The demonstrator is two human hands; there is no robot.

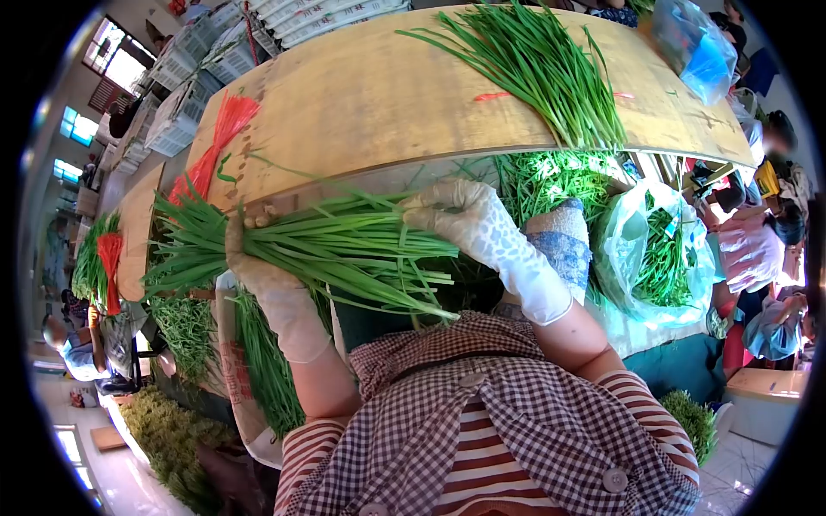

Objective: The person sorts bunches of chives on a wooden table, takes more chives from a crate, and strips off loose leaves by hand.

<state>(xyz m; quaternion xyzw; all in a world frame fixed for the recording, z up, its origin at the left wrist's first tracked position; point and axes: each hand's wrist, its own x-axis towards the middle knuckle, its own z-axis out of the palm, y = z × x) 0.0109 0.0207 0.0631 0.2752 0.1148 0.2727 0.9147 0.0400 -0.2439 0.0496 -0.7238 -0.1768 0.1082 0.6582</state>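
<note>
A bunch of long green leafy stalks point(344, 245) lies across my lap in front of the table edge. My left hand point(267, 275), in a pale, stained glove, is wrapped round the bunch near its leafy end. My right hand point(465, 215), in a spotted white glove, has its fingertips pinched together at the upper side of the stalks, on a thin blade. On the wooden table point(344, 95) rests another bunch of green stalks point(551, 77) with a red tie strip under it. Red strips point(219, 138) lie at the table's left side.
Right of my knee stands a clear plastic bag point(619, 249) of greens. Loose greens point(551, 185) lie below the table edge. A sack of greens point(237, 361) is at the left. White crates point(181, 120) are stacked behind. Other people sit at both sides.
</note>
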